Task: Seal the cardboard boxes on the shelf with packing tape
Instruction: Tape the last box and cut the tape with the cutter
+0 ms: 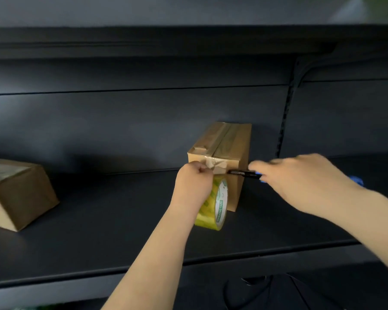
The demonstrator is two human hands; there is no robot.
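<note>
On the dark shelf (99,231), the left hand (194,183) pinches tape at the middle cardboard box (230,151), the tape roll (215,206) hanging below. The right hand (300,177) grips a black knife (242,173) at the tape. A second box (16,193) sits far left.

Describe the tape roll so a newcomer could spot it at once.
Find the dark shelf and the box standing at its middle. The tape roll hangs against the box's front, under the left hand. Unlike the brown boxes, it is a yellow ring with green lettering on a white core.
</note>
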